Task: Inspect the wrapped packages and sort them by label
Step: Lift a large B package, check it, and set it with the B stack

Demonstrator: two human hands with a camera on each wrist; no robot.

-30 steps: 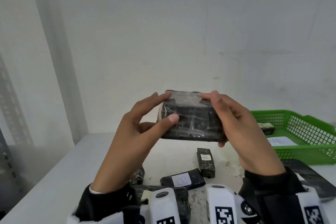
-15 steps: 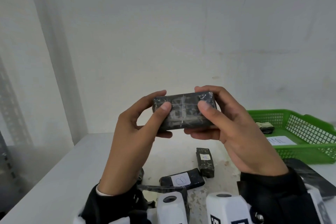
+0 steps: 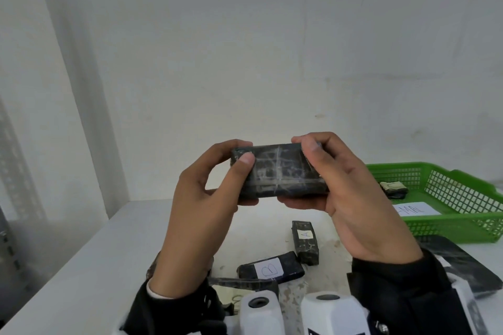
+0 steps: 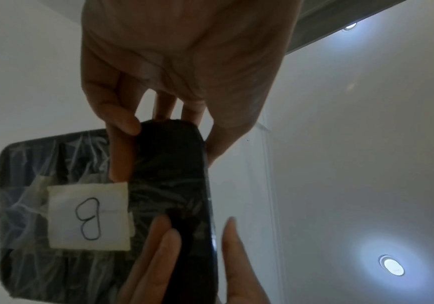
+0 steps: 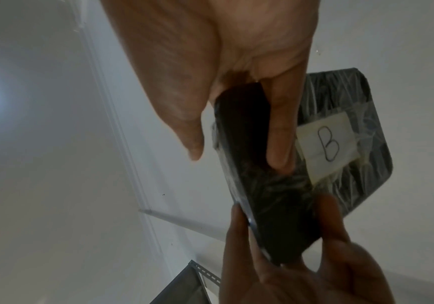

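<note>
Both hands hold one dark wrapped package up in the air, above the white table. The left hand pinches its left end, thumb on the near side and fingers behind. The right hand grips the right end the same way, with its fingers curled under the package.

From the head view the package shows only shiny plastic wrap. The wrist views see the far side. There a white paper label with the letter B is stuck on it.

Down on the table lie more dark packages. One has a B label and lies flat. Just beside it, another has an A label.

To the right sits a green basket. Inside it are a small wrapped package and a white paper with writing; the word is too blurry to read.
</note>
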